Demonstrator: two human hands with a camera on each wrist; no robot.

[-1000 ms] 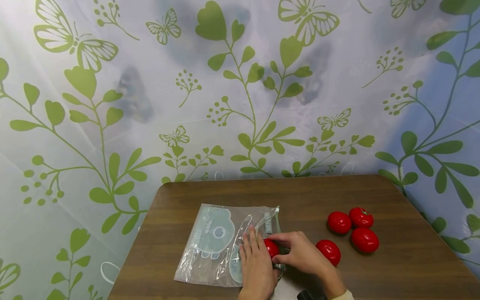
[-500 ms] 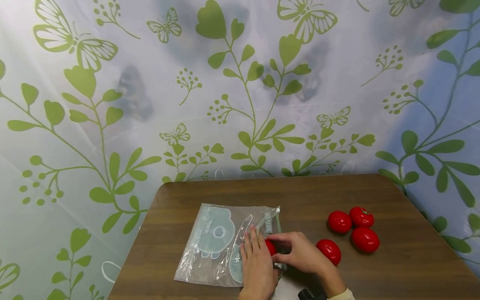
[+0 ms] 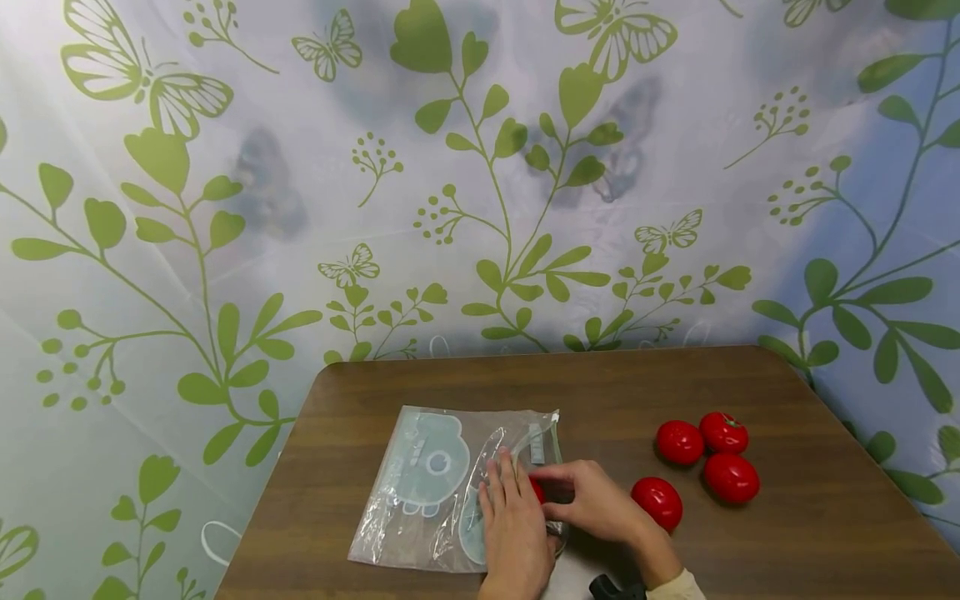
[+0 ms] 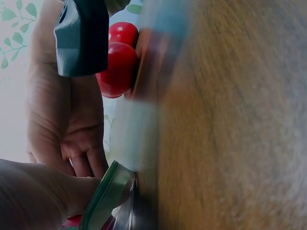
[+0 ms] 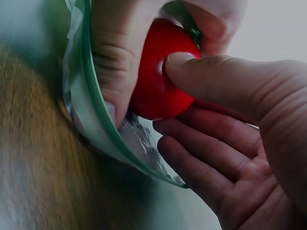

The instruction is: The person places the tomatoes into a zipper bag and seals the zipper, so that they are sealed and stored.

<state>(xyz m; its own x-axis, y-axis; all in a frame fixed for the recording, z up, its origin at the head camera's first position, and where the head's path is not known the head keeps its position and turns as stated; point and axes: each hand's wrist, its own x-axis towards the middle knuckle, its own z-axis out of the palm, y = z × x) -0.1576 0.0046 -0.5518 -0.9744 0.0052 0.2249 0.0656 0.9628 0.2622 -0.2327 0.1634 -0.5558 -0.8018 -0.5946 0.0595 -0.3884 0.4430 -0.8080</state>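
A clear zip bag [image 3: 487, 429] with a pale blue animal print lies flat on the table, its green-edged mouth spread toward the right. My left hand [image 3: 513, 521] holds the mouth: its long fingers stretch over the upper sheet, and its thumb reaches inside the green rim in the right wrist view. My right hand [image 3: 588, 500] pinches a glossy red tomato [image 5: 158, 91] between its thumb and fingers, right in the opening. Most of that tomato is hidden behind both hands in the head view.
Three red tomatoes [image 3: 731, 478] sit clustered on the right of the brown wooden table [image 3: 600, 383]. Another tomato [image 3: 657, 503] lies nearer, just right of my right wrist. A curtain [image 3: 480, 208] with green leaves and butterflies hangs behind the table's far edge.
The held tomato has moved left, deeper into the bag's mouth, and less of it shows. The right fingers have followed slightly. My left hand and the bag stay nearly still.
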